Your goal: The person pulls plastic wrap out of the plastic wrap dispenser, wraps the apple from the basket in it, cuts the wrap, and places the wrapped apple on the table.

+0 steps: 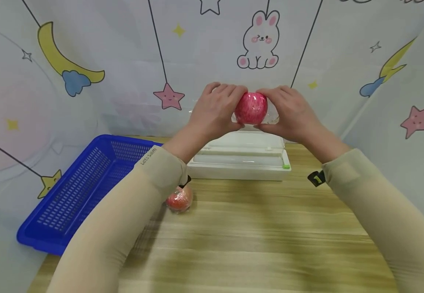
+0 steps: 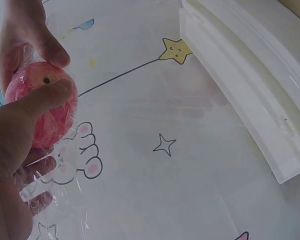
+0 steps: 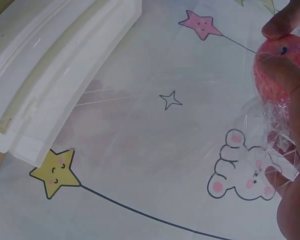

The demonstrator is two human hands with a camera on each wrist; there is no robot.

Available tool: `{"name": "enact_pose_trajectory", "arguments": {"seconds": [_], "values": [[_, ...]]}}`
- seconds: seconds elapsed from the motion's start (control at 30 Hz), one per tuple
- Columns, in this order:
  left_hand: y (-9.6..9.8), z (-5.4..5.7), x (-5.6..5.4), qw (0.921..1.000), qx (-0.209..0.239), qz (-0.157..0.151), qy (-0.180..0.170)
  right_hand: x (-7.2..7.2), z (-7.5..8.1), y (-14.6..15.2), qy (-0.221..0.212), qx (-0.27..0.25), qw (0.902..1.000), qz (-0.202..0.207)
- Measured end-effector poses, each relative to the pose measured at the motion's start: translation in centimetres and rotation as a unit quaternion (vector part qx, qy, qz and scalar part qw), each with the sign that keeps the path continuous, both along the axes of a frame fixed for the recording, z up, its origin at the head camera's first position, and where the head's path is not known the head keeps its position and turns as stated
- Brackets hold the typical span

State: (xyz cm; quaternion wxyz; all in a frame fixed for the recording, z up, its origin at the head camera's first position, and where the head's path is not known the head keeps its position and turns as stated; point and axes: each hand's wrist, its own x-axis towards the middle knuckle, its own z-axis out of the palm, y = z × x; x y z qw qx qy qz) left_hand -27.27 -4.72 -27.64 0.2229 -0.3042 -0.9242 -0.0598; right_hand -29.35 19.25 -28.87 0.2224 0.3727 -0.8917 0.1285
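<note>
Both hands hold a red apple (image 1: 251,108) up above the table, one on each side of it. My left hand (image 1: 217,108) grips its left side, thumb below and fingers above. On the other side my right hand (image 1: 292,112) pinches it the same way. Clear plastic film (image 3: 280,112) wraps the apple, its loose crinkled part hanging by the fingers in both wrist views. Beyond and below the hands sits a white cling film box (image 1: 237,173) with its lid raised. A second wrapped apple (image 1: 180,199) lies on the table by the left forearm.
A blue plastic basket (image 1: 59,207) with slotted walls stands at the left, partly hidden by the left sleeve. The wooden table (image 1: 248,244) runs up to a white printed curtain (image 1: 124,40) at the back and sides.
</note>
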Motion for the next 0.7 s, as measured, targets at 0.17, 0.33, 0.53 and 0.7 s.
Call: {"name": "enact_pose_trajectory", "arguments": {"seconds": [0.17, 0.33, 0.53, 0.7], "values": [[-0.1, 0.7, 0.6, 1.0, -0.002, -0.002, 0.005, 0.7, 0.7, 0.0, 0.007, 0.006, 1.0, 0.001], [-0.1, 1.4, 1.2, 0.9997, -0.006, -0.002, 0.022, 1.2, 1.4, 0.0, 0.023, 0.004, 0.9997, 0.005], [-0.1, 2.6, 1.8, 0.9992, -0.002, -0.004, 0.039, 1.7, 2.4, 0.1, 0.051, -0.002, 0.9986, 0.014], [-0.2, 3.3, 2.2, 0.999, -0.003, -0.002, 0.044, 2.1, 3.2, 0.0, 0.058, -0.001, 0.9982, 0.013]]}}
